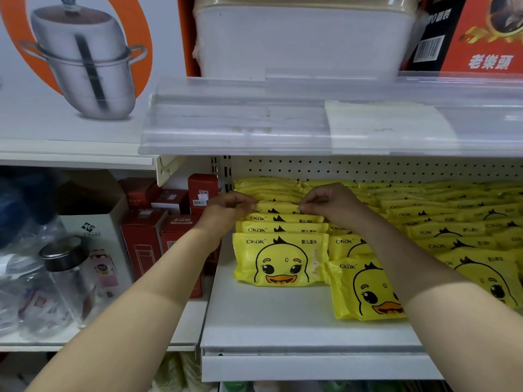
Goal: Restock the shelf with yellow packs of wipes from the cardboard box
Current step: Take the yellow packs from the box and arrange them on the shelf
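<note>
Both hands, left hand (226, 206) and right hand (329, 200), are pinching a yellow plastic wipes pack (278, 207) by its ends, seating it into the leftmost row on the white metal shelf (283, 321); uneven pushing risks toppling the upright front packs.

shop | shelf (283, 321) stocked with wipes packs (280, 260) | boxed goods (158, 236)

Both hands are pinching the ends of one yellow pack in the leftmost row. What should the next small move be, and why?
Probably push that pack down and back until it stands level with its row, then let go. The left hand and right hand grip its two ends, and its top edge sits between the packs behind and the front packs, so it looks nearly seated.
</note>
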Demonstrator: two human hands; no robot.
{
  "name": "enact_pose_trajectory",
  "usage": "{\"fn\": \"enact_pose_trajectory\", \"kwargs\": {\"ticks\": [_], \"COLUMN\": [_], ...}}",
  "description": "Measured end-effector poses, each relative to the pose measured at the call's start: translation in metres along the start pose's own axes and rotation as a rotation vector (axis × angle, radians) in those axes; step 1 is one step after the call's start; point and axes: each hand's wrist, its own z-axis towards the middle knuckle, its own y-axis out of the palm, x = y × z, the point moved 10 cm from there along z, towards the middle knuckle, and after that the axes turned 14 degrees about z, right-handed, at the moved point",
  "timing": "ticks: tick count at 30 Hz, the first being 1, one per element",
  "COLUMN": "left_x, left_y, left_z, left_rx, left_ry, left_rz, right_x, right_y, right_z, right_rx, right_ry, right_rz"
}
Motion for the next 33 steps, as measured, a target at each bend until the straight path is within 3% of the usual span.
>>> {"fn": "enact_pose_trajectory", "kwargs": {"ticks": [6, 13, 15, 19, 33], "left_x": [-0.001, 0.013, 0.009, 0.009, 0.004], "left_y": [-0.005, -0.008, -0.008, -0.021, 0.003], "left_z": [0.005, 0.011, 0.014, 0.022, 0.040], "left_rx": [-0.004, 0.060, 0.034, 0.092, 0.016], "left_ry": [0.000, 0.141, 0.126, 0.135, 0.157], "left_rz": [0.162, 0.450, 0.409, 0.100, 0.138], "right_x": [0.000, -0.001, 0.001, -0.009, -0.001], "right_y": [-0.003, -0.004, -0.004, -0.015, 0.001], "right_z": [0.001, 0.001, 0.002, 0.005, 0.029], "right_rx": [-0.001, 0.042, 0.025, 0.076, 0.068], "right_ry": [0.016, -0.031, -0.024, -0.079, -0.044], "right_rz": [-0.061, -0.142, -0.128, 0.020, -0.120]}}
